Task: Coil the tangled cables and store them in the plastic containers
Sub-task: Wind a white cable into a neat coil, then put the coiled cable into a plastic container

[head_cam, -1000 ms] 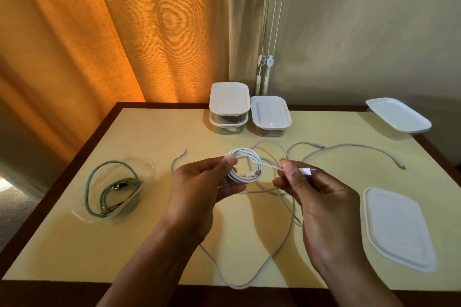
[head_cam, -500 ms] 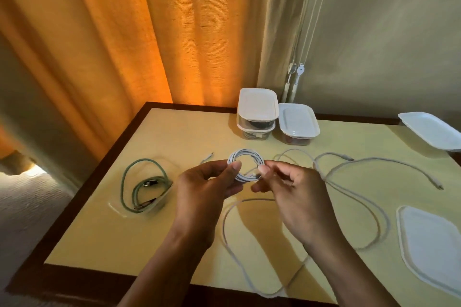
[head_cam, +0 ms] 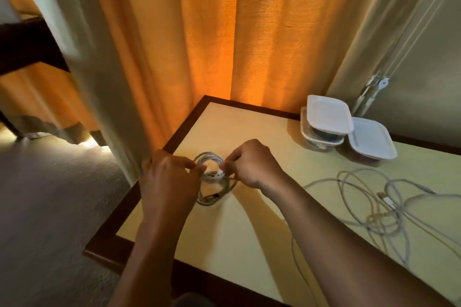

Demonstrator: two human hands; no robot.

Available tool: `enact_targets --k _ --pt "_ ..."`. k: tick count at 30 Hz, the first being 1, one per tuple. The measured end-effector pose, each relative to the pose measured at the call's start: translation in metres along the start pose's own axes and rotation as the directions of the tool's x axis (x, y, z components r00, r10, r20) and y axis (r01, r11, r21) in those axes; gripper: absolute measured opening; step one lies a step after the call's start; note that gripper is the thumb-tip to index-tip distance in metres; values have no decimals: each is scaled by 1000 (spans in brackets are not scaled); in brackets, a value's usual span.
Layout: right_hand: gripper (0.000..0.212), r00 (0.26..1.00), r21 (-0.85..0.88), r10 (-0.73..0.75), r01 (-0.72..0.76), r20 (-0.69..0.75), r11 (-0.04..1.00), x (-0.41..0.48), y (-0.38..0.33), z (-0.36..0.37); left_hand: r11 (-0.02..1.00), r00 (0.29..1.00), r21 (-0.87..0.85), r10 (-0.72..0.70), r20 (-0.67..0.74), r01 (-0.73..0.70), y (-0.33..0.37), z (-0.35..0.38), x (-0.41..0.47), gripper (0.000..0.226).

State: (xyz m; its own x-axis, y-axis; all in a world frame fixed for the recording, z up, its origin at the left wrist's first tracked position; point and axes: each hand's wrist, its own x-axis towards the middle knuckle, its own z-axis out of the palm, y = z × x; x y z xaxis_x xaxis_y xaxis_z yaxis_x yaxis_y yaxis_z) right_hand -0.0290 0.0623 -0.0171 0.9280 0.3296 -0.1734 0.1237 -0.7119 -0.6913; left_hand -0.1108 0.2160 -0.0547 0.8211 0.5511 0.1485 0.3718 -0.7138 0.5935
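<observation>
Left of the frame's centre, the left hand (head_cam: 169,177) and right hand (head_cam: 252,164) both pinch a small, neatly wound white cable coil (head_cam: 212,160) with curled fingers, holding it just above a looped green cable (head_cam: 212,201). Blur hides whether a container sits under that green loop. This coil looks finished but not yet stored. At upper right, three white-lidded clear plastic containers (head_cam: 324,119) stand closed, two stacked. At lower right, a loose tangle of white cables (head_cam: 374,207) sprawls over the yellow-topped table (head_cam: 249,232), still to be coiled.
</observation>
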Motion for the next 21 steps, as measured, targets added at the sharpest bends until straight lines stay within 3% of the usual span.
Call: enact_targets --k 3,8,10,12,16,21 --pt "27 998 -273 -22 40 66 961 21 -4 19 995 1000 103 -3 2 3 -9 8 6 46" --pt "33 969 -566 -237 232 67 791 12 0 31 994 994 -86 -55 96 63 -16 16 7 46" --pt "41 949 -486 -314 282 15 828 4 5 31 988 997 -146 -37 73 48 -15 16 5 55" --pt "34 942 -305 -327 290 -80 907 -5 10 27 976 999 -214 -18 49 28 -12 16 2 59" --pt "13 942 -127 -314 299 -115 946 -18 25 8 972 1000 -235 18 10 -15 -13 19 2 42" --pt "13 914 -203 -405 399 12 894 -25 30 4 966 999 -254 55 -4 -54 -8 22 0 25"
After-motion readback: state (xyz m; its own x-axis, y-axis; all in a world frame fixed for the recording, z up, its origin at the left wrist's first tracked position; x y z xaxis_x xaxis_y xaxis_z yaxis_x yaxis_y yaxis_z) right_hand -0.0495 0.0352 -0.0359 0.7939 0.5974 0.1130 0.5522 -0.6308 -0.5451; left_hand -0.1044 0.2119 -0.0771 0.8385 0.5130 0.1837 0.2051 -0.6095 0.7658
